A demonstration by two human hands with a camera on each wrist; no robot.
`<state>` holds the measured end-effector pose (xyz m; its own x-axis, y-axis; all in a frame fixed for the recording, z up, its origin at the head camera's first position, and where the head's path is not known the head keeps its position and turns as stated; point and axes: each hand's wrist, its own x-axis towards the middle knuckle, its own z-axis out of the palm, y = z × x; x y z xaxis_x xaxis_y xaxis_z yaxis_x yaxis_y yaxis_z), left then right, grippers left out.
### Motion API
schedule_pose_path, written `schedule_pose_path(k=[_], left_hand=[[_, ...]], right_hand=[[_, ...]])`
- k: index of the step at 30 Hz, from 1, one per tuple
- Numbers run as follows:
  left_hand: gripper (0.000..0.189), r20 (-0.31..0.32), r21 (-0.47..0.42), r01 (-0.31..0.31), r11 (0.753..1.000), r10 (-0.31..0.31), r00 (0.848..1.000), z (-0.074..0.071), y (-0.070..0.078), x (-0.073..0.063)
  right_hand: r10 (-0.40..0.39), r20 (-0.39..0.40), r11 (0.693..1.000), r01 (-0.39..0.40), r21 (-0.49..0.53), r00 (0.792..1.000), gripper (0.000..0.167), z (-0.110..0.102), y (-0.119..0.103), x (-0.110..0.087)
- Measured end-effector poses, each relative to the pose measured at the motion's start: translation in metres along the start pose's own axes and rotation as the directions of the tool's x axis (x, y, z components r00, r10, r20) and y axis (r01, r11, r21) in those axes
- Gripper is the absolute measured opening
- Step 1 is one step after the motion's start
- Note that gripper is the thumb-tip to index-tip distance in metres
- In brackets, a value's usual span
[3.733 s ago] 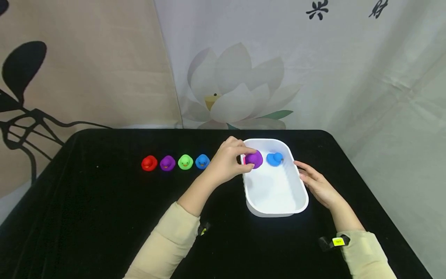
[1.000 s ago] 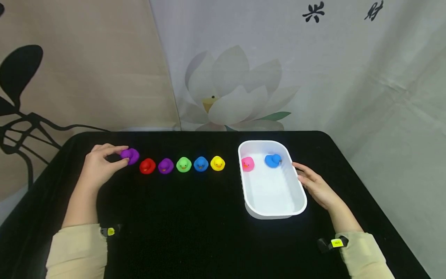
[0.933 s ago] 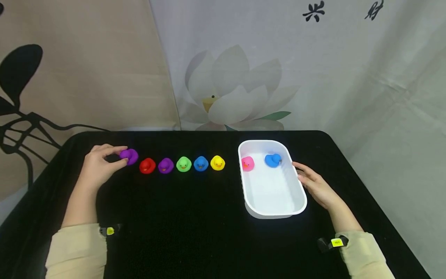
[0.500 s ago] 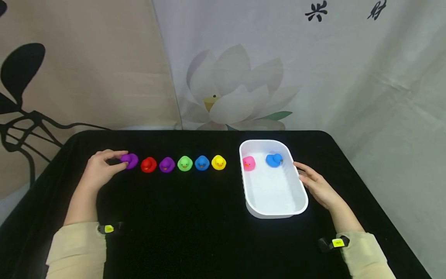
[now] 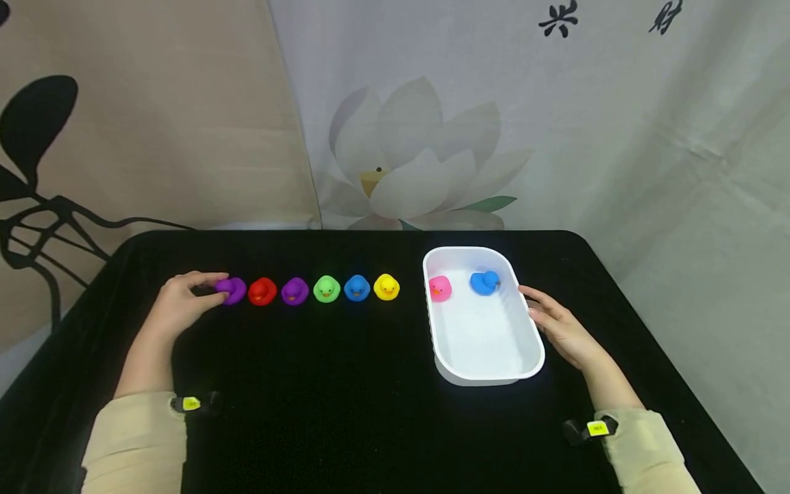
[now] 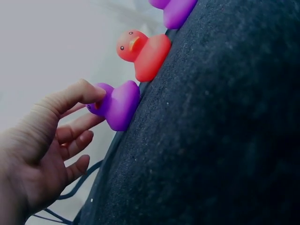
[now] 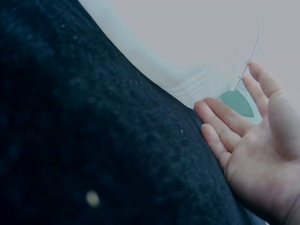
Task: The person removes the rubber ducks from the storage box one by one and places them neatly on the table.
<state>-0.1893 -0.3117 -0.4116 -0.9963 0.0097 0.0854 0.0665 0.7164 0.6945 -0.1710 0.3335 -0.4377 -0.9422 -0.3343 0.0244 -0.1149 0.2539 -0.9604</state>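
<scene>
My left hand [image 5: 180, 302] pinches a purple rubber duck [image 5: 234, 291] by its head between thumb and fingers. In the left wrist view this purple duck [image 6: 123, 105] sits on the black cloth, beside a red duck [image 6: 154, 55]. It forms the left end of a row with the red duck [image 5: 262, 291], a second purple duck [image 5: 295, 291], a green duck [image 5: 326, 289], a blue duck [image 5: 357, 288] and a yellow duck [image 5: 386, 287]. My right hand [image 5: 564, 329] touches the right side of a white tray [image 5: 484, 343] with relaxed, extended fingers.
Inside the tray lie a pink duck [image 5: 440, 289] and another blue duck [image 5: 484, 283], near its far end. A black cloth [image 5: 296, 398] covers the table. Behind it hangs a pale curtain [image 5: 432, 137] with a printed flower.
The left hand has carried the purple duck out of the tray to the row's left end and lowered it onto the cloth. The yellow duck came into view. My right hand stays put.
</scene>
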Motion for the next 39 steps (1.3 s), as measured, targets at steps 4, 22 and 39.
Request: schedule_pose_path(k=[4,22,39], left_hand=[[0.043,0.023,-0.01,0.025,1.0,-0.025,0.999,0.001,0.0,0.0],[0.049,0.048,0.012,0.02,1.0,-0.021,0.999,0.0,0.006,0.001],[0.038,-0.182,-0.036,-0.228,0.973,0.218,0.959,0.0,0.101,-0.003]], right_hand=[[0.003,-0.002,1.0,-0.003,-0.007,1.0,0.05,0.0,-0.001,0.0],[0.012,-0.007,1.0,-0.012,0.009,1.0,0.049,-0.001,-0.001,-0.001],[0.003,-0.008,1.0,-0.003,-0.014,1.0,0.05,-0.001,0.001,0.0]])
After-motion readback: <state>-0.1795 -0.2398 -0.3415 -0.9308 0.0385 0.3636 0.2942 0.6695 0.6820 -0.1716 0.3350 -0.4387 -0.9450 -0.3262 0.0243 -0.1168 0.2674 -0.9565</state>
